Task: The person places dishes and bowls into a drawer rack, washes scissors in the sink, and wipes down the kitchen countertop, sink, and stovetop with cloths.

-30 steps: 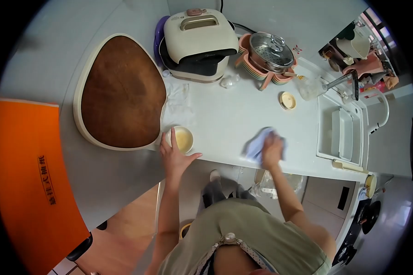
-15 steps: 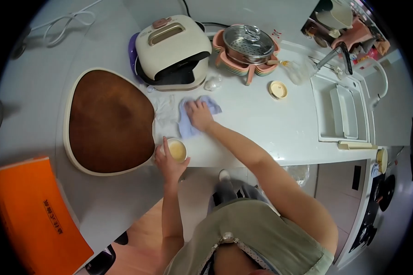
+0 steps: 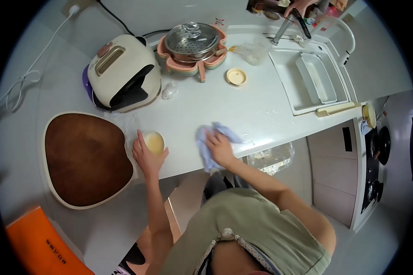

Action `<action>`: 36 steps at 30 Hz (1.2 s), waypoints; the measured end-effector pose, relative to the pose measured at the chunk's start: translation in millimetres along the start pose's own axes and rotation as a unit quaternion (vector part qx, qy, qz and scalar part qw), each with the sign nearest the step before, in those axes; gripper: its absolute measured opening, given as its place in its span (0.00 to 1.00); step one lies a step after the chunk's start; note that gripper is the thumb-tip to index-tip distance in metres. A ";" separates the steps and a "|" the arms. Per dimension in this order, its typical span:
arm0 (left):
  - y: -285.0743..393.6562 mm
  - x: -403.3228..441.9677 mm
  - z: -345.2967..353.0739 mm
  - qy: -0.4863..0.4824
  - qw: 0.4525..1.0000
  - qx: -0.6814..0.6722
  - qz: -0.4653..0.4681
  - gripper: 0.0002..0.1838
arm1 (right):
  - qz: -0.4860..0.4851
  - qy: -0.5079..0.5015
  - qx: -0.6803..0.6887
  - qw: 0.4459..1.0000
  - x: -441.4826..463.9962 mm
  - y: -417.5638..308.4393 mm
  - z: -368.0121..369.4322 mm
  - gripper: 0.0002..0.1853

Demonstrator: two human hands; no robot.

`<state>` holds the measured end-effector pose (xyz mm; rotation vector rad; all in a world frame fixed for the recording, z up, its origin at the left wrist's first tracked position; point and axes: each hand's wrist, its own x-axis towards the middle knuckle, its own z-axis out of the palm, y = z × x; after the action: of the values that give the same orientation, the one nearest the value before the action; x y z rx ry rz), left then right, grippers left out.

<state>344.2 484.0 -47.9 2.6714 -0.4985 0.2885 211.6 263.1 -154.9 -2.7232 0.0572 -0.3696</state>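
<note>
My left hand (image 3: 147, 158) curls around a small round white tub (image 3: 154, 141) with pale yellow contents, near the counter's front edge. A light blue cloth (image 3: 205, 153) lies bunched under my right hand (image 3: 220, 149), whose fingers press into it on the white countertop (image 3: 183, 110). To the left of the tub is a heart-shaped board (image 3: 85, 158) with a brown surface and a cream rim. A round cream lid (image 3: 236, 77) rests farther back on the counter.
At the back stand a cream-coloured appliance (image 3: 124, 75) and a glass-lidded steamer pot (image 3: 191, 41) on stacked pink trays (image 3: 202, 73). A crumpled clear plastic bag (image 3: 254, 51) lies left of the sink (image 3: 289, 87). An orange bag (image 3: 41, 245) sits at lower left.
My right hand has slid the cloth rightward and toward the counter's front edge. The left hand still holds the tub beside the board. The whole view has shifted and turned.
</note>
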 end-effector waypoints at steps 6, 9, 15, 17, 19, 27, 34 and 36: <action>10.1 45.8 28.7 -0.032 0.999 0.022 0.008 0.58 | 0.157 -0.016 0.010 0.987 65.4 58.2 -30.2 0.23; 5.6 55.3 42.3 -0.046 0.999 0.021 -0.010 0.58 | 0.215 0.036 -0.103 0.971 7.9 92.7 -57.6 0.20; 9.4 60.7 46.8 -0.072 0.994 0.040 -0.068 0.58 | 0.218 0.087 -0.129 0.964 -42.0 126.4 -95.6 0.14; 20.7 60.6 42.1 -0.038 0.996 0.067 -0.038 0.57 | 0.228 0.097 -0.097 0.964 -35.2 124.4 -107.2 0.12; 46.3 59.4 42.9 0.046 0.993 0.098 0.040 0.55 | 0.235 0.113 -0.081 0.962 -30.5 116.3 -114.1 0.12; 230.8 113.5 169.1 -0.132 0.954 -0.189 0.194 0.50 | 0.230 0.088 -0.062 0.967 -20.4 110.7 -120.1 0.22; 278.6 148.5 220.5 -0.146 0.968 -0.078 0.188 0.54 | 0.176 0.171 0.098 0.964 -40.8 121.4 -180.2 0.29; 295.4 136.7 219.9 -0.124 0.960 -0.158 0.195 0.54 | 0.169 0.208 0.120 0.956 -43.5 147.5 -193.7 0.30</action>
<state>383.5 97.2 -104.1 2.2916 -1.0588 -0.0225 120.2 58.5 -50.2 -2.2967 0.5488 -0.7818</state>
